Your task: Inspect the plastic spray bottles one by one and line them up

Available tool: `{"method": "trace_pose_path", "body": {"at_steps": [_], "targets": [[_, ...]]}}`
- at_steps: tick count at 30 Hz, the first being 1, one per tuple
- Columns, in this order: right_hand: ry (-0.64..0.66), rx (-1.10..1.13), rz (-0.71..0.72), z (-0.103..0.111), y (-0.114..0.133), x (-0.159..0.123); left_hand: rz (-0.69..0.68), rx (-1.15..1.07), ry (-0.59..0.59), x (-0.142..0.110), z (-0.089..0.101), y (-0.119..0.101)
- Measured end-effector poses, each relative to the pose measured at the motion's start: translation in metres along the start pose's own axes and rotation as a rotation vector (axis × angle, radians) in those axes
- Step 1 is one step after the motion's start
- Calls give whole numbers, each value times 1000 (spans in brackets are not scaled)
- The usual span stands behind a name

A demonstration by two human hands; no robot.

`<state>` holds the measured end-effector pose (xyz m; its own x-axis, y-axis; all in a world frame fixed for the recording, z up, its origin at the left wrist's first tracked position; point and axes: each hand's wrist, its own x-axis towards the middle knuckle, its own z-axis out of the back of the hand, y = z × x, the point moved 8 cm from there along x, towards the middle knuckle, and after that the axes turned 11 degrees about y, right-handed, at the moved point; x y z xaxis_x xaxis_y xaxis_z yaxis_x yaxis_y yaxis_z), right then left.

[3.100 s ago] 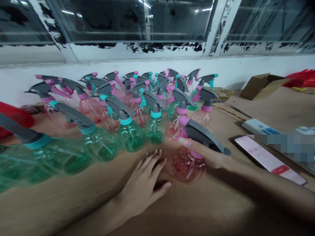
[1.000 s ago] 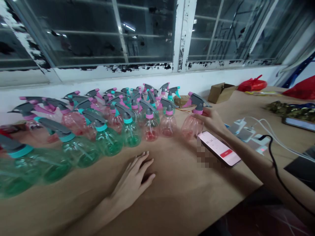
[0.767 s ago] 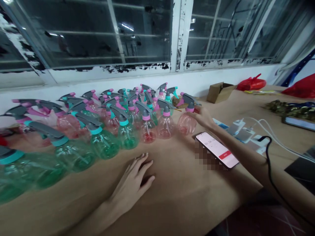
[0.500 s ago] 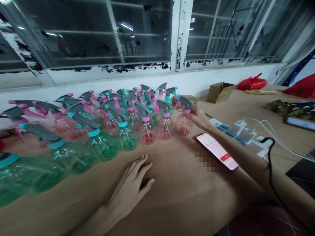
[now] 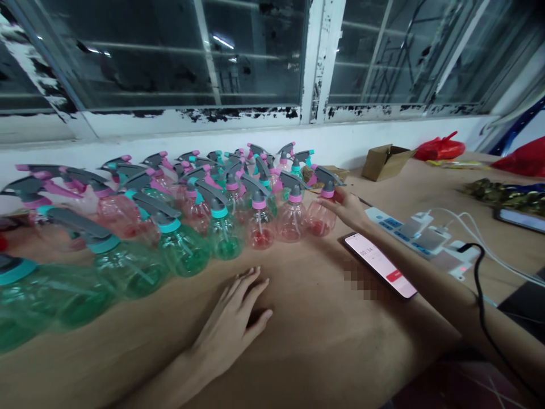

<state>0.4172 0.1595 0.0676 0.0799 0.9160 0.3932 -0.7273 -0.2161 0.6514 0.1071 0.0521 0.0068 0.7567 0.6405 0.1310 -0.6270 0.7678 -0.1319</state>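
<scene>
My left hand [image 5: 234,318] lies on the brown tabletop with its fingers stretched out and holds nothing. My right hand [image 5: 347,207] reaches to the end of the front row, its fingers closed at the neck and shoulder of a clear pink spray bottle [image 5: 320,220] with a grey and pink trigger head. That bottle stands upright on the table. Right beside it is another pink spray bottle [image 5: 292,222], and then a third pink bottle [image 5: 260,230]. Green spray bottles with turquoise collars, such as this one [image 5: 184,250], continue the front row leftward.
Several more spray bottles crowd behind, against the white wall [image 5: 361,136]. A phone with a lit timer [image 5: 378,264] lies under my right forearm. Beyond it are a power strip with chargers [image 5: 398,227], a black cable [image 5: 481,284], a cardboard box [image 5: 385,162] and a red bag [image 5: 440,147].
The whole view has shifted slightly, so everything appears a little further right. My right hand stays at the same pink spray bottle, and my left hand still rests on the table.
</scene>
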Motion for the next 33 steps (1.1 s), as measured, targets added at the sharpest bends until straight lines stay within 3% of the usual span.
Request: {"method": "trace_pose_path", "body": {"at_steps": [7, 11, 16, 19, 25, 27, 33], "targets": [[-100, 0, -28, 12, 19, -51, 30, -6, -20, -19, 6, 13], [-42, -40, -24, 1, 54, -90, 67, -16, -30, -40, 16, 25], [288, -97, 78, -64, 131, -109, 124, -41, -52, -79, 32, 44], [578, -2, 245, -121, 188, -117, 176, -57, -95, -111, 48, 58], [797, 144, 542, -207, 281, -135, 381, -167, -151, -194, 84, 102], [838, 202, 610, -231, 307, -141, 509, -226, -212, -230, 95, 125], [926, 350, 708, -301, 369, -153, 937, -285, -630, -358, 125, 204]]}}
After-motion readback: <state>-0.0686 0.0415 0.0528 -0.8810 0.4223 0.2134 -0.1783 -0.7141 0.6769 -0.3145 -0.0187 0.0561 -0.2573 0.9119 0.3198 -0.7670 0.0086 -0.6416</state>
